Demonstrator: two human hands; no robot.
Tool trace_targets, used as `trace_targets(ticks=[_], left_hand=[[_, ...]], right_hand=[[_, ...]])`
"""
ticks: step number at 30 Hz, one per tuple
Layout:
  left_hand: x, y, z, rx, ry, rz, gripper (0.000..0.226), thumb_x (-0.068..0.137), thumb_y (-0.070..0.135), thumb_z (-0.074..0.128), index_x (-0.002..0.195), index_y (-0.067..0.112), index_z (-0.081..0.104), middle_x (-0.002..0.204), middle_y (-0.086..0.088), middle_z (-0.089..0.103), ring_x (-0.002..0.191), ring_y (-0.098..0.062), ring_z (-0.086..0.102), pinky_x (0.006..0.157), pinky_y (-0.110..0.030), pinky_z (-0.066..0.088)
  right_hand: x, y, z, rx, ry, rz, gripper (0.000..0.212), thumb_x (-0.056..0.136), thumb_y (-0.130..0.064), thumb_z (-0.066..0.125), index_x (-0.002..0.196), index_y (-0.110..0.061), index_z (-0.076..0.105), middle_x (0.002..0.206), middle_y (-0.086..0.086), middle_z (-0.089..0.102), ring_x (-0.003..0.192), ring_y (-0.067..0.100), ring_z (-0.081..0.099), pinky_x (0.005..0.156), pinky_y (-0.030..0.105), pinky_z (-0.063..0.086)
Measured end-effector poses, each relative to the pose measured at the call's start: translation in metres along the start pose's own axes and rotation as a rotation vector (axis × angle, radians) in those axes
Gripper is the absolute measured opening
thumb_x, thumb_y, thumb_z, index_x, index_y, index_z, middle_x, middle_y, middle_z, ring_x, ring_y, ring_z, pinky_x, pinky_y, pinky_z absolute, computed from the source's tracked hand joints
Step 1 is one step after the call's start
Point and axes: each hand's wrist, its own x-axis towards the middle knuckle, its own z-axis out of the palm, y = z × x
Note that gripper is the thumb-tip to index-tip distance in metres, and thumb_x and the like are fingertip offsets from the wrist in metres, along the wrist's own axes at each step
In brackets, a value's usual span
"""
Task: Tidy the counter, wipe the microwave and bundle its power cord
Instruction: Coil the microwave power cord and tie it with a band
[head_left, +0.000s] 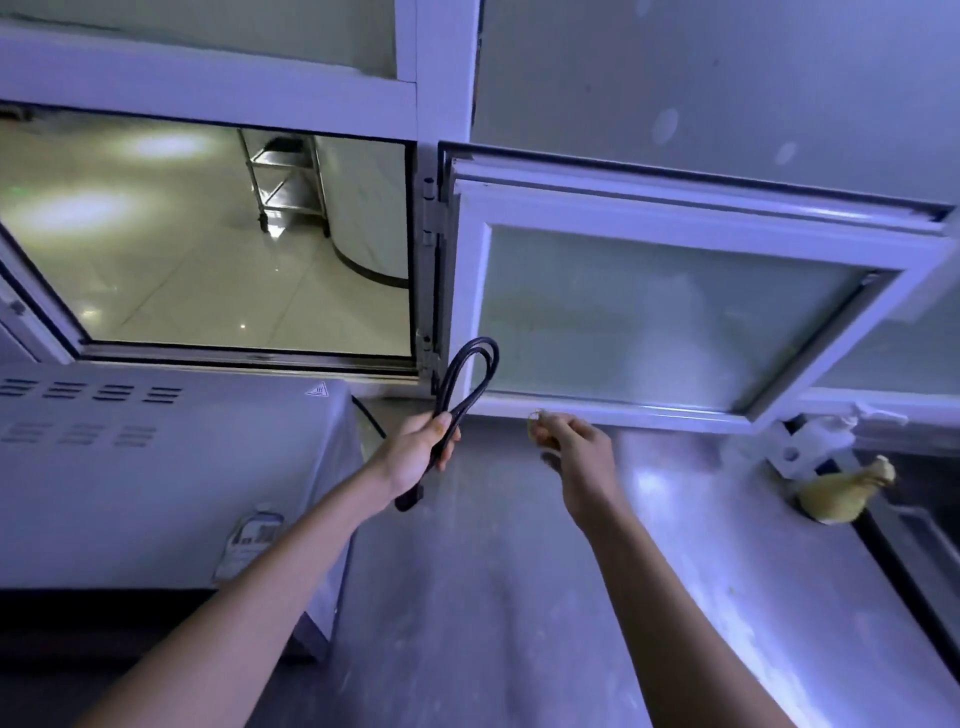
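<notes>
Two hands meet mid-frame: the left hand (415, 453) grips the folded cord (464, 378), loops upright, plug hanging below. Just right, the right hand (574, 451) pinches what may be a rubber band (534, 420), nearest the loops.

Both bare forearms come up from the near edge of the worktop (493, 597), angled in toward each other. The left hand (415, 452) is raised palm-inward, fingers curled round a folded black power cord (467, 384), thumb across the front. The right hand (576, 457) sits a bit further right, back of the hand up, fingertips pinched together on a small yellowish rubber band (534, 422). The hands are near, not touching.
</notes>
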Motion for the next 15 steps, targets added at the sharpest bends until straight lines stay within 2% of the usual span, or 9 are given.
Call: trace_targets(ticks=[4,9,15], left_hand=[[-0.003,-0.008,0.008,0.051,-0.005,-0.022,0.034,0.107,0.013,0.033,0.081,0.004,0.052,0.064,-0.009,0.046,0.047,-0.006,0.043,0.052,-0.016,0.037],[-0.010,-0.014,0.015,0.082,-0.002,-0.048,0.034,0.107,0.012,0.033,0.080,0.005,0.051,0.065,-0.008,0.046,0.047,-0.004,0.044,0.052,-0.013,0.037],[-0.010,-0.021,0.015,0.149,-0.014,-0.079,0.034,0.107,0.015,0.034,0.080,0.007,0.053,0.065,-0.007,0.049,0.060,-0.017,0.042,0.058,-0.018,0.038]], right_hand=[[-0.014,0.019,-0.017,0.117,0.008,0.077,0.011,0.091,-0.016,0.065,0.081,-0.013,0.063,0.075,0.002,0.063,0.075,0.015,0.057,0.077,0.033,0.038],[-0.019,0.029,-0.025,0.210,-0.007,0.095,0.012,0.090,-0.016,0.068,0.078,-0.016,0.064,0.079,0.005,0.065,0.075,0.013,0.060,0.075,0.032,0.037],[-0.013,0.037,-0.025,0.250,-0.015,0.102,0.011,0.092,-0.018,0.066,0.084,-0.011,0.067,0.078,0.005,0.066,0.075,0.014,0.060,0.070,0.029,0.036]])
